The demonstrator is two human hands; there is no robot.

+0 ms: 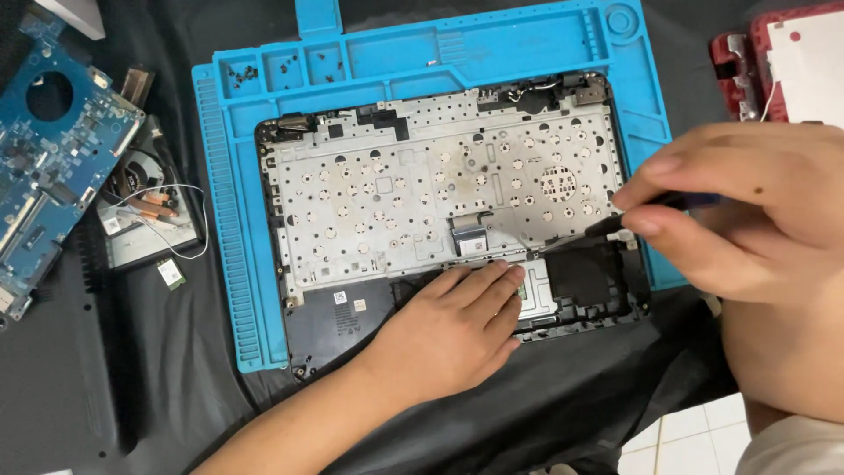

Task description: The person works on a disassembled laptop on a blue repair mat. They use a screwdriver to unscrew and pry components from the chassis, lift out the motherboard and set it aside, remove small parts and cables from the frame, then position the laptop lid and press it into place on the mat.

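Work piece: an opened laptop palmrest shell point(440, 202), keyboard backplate upward, was laid on a blue silicone mat point(422, 53).
Left hand point(453, 330): was pressed flat on the shell's lower middle, fingers extended and together, nothing gripped.
Right hand point(747, 207): fingers were closed in a pinch on a dark slim tool point(615, 222), its tip set at the shell's right edge.
Step judged: fastener or clip work at the right side.
Next move: steady downward hold and fine tip control would be called for.
Nearby: a blue circuit board point(53, 149) was left on the black cloth point(158, 387).
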